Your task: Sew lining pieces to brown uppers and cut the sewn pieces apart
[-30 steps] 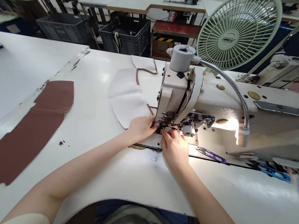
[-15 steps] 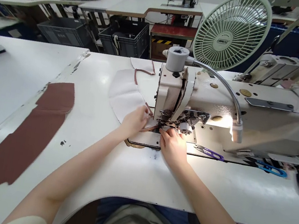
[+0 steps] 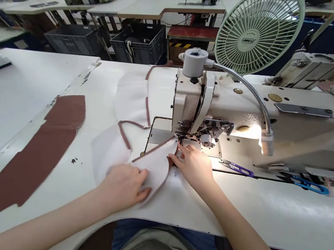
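A white fabric piece with brown folded edges (image 3: 155,163) runs from under the needle of the sewing machine (image 3: 190,99) out across the table. My left hand (image 3: 124,186) rests on its near part, palm down, thumb apart from the fingers. Close by the presser foot, my right hand (image 3: 195,164) pinches the fabric's brown edge between thumb and forefinger. More of the white, brown-edged fabric stretches away to the back left of the machine head. The fingertips under my left hand are partly hidden.
A brown fabric piece (image 3: 30,157) lies on the left of the table (image 3: 236,209). Purple thread snips (image 3: 239,168) and blue thread snips (image 3: 307,185) lie right of my right hand. A lamp (image 3: 266,142) on a bendable neck lights the machine; a green fan (image 3: 256,33) stands behind.
My left hand has moved from beside the needle toward me and left. The fabric has swung round toward the near side and spread out. My right hand stays near the needle.
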Demonstrator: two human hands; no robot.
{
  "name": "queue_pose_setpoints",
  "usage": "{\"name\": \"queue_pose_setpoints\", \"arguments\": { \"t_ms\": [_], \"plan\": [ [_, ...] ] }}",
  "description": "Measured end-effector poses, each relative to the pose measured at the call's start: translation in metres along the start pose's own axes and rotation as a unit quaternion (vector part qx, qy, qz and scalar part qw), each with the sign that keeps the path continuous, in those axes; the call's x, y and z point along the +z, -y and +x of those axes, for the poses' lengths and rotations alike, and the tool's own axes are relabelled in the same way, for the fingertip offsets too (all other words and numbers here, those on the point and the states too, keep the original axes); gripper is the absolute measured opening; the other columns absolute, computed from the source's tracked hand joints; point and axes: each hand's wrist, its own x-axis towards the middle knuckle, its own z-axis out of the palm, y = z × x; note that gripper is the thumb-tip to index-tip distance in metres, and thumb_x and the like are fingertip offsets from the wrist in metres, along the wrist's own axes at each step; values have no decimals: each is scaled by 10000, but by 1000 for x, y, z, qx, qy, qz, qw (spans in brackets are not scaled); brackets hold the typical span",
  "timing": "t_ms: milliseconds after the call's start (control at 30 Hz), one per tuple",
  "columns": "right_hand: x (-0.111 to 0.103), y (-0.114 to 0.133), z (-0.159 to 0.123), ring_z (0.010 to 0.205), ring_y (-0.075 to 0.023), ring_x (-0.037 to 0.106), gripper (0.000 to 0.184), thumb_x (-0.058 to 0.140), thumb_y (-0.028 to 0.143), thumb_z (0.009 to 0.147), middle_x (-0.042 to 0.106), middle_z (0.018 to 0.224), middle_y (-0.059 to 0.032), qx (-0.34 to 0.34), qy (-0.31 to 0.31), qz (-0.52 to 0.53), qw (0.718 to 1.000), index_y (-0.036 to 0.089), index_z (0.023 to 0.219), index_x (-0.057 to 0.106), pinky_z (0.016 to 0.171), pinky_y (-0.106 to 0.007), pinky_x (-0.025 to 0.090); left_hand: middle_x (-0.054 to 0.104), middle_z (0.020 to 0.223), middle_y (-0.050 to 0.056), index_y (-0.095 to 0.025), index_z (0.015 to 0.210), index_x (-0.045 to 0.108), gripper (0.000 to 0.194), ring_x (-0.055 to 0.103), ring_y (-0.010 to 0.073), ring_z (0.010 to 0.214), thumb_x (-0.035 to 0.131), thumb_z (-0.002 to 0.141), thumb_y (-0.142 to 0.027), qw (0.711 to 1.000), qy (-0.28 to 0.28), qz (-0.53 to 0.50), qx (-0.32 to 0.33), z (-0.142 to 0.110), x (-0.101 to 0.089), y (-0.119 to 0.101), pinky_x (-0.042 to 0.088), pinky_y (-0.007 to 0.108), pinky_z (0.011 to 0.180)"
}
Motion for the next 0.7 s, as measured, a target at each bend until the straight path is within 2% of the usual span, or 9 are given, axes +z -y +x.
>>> {"name": "queue_pose_setpoints", "arguments": {
  "t_ms": [67,133,167,233,300,367,433,533,700],
  "plan": [
    [-7,3,-3,637,-138,566,259,517,415,878,644,827,-26,-1,35,-13,999,217,943,670,523,-259,251,668,753,97,-178,897,610,306,634,265,675,489,811,-445,997,30,-23,65,6,-8,-15,452,352,595],
    [-14,5,-7,634,-135,564,227,474,320,900,645,809,-26,-6,54,-28,998,209,876,670,515,-262,229,663,778,79,-186,901,605,244,631,244,689,521,788,-386,988,17,-38,146,22,-11,-21,467,342,619],
    [-16,6,-9,631,-135,564,261,433,296,917,645,798,-30,-8,58,-35,998,204,856,670,515,-265,223,663,824,83,-185,913,606,218,632,244,745,520,784,-340,982,-12,-43,183,32,-9,-22,479,350,670],
    [-19,6,-12,634,-139,571,348,354,298,951,647,792,-42,-10,59,-48,997,196,851,671,520,-272,218,646,974,108,-171,973,602,230,604,261,937,491,785,-243,967,-106,-56,227,53,0,-20,469,386,833],
    [-17,6,-14,647,-148,586,380,331,328,963,652,805,-57,-14,53,-62,997,188,872,672,531,-277,224,599,1119,134,-152,1056,580,300,516,276,1120,457,783,-175,950,-203,-86,221,68,14,-16,406,426,970],
    [-11,5,-15,650,-149,594,313,378,306,950,654,828,-60,-25,46,-75,996,185,932,666,548,-280,238,544,1226,141,-147,1154,537,388,436,274,1218,446,777,-153,937,-255,-134,197,76,27,-13,368,442,1026],
    [-2,3,-16,632,-140,589,248,420,236,926,652,848,-56,-41,38,-82,995,187,1019,646,566,-282,255,501,1301,133,-158,1263,471,496,397,268,1257,448,767,-150,931,-263,-171,188,78,35,-10,362,445,1042],
    [12,-1,-18,619,-127,571,258,422,175,912,639,858,-59,-57,16,-83,995,183,1072,624,586,-280,275,456,1374,117,-186,1369,388,602,364,268,1290,441,771,-147,934,-242,-170,198,77,35,-8,344,456,1062],
    [25,-7,-22,663,-137,557,276,420,162,907,629,870,-69,-67,-25,-80,994,183,1093,623,579,-276,271,448,1393,109,-196,1376,405,558,351,264,1308,410,819,-164,941,-230,-129,210,85,30,0,339,440,1066]
  ]
}}
